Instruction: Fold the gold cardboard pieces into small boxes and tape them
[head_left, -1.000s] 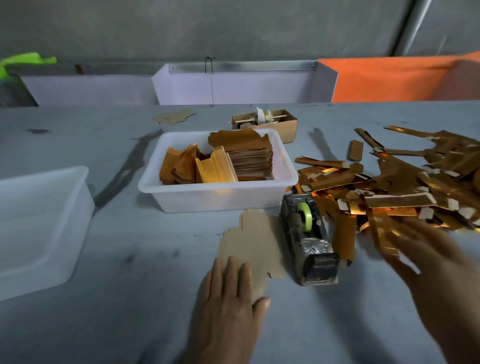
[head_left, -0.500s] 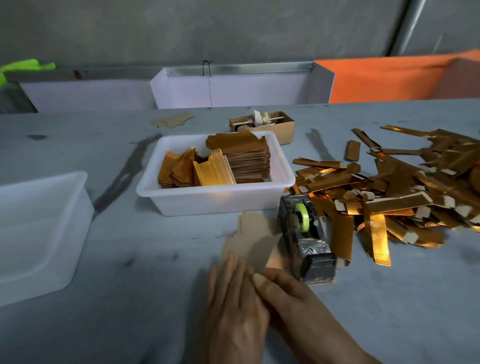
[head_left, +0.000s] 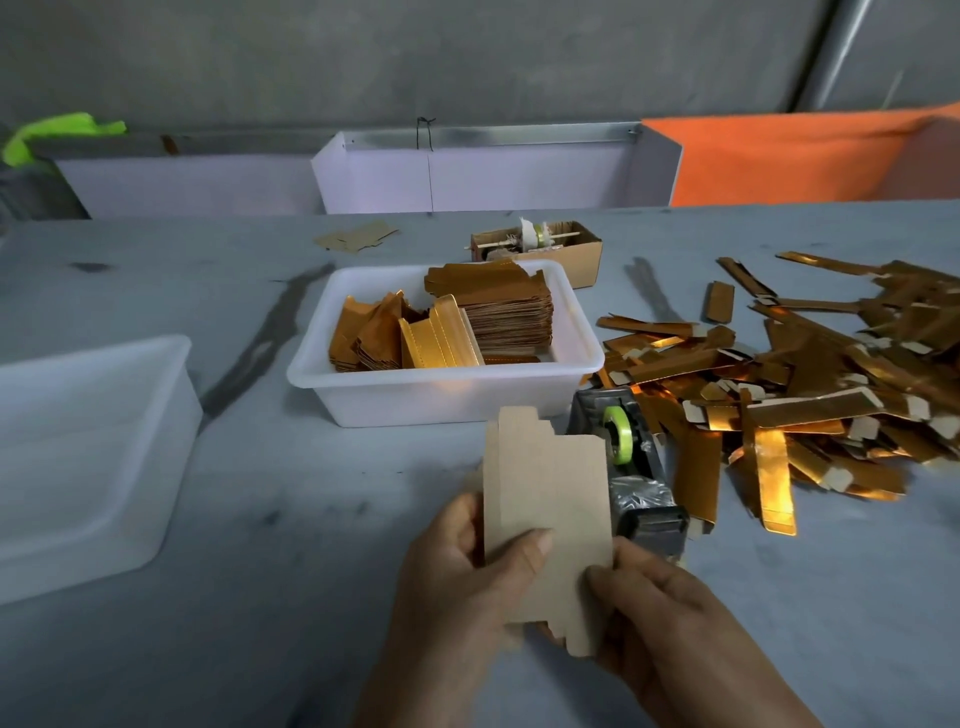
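Hands come first, nearest the camera: the left hand (head_left: 457, 561) and right hand (head_left: 660, 618) hold one flat cardboard blank (head_left: 545, 499) upright above the counter (head_left: 311, 519), its plain brown side facing the viewer. Left thumb pinches its lower middle, right fingers (head_left: 605, 574) grasp its lower right edge. No fold is made yet, I judge. Just behind it stands the tape dispenser (head_left: 631, 467) with its green roll. Beyond that, the white tub (head_left: 447, 395) holds stacked unfolded gold blanks, and a heap of folded gold pieces (head_left: 810, 379) spreads on the right. Farther left is another white tub (head_left: 88, 457), and at the back a small brown box (head_left: 540, 249).

Risks: thin card may crease off its score lines if pressed unevenly; the blank's far edge sits close to the dispenser and could catch its cutter; loose heap pieces could slide under the work.
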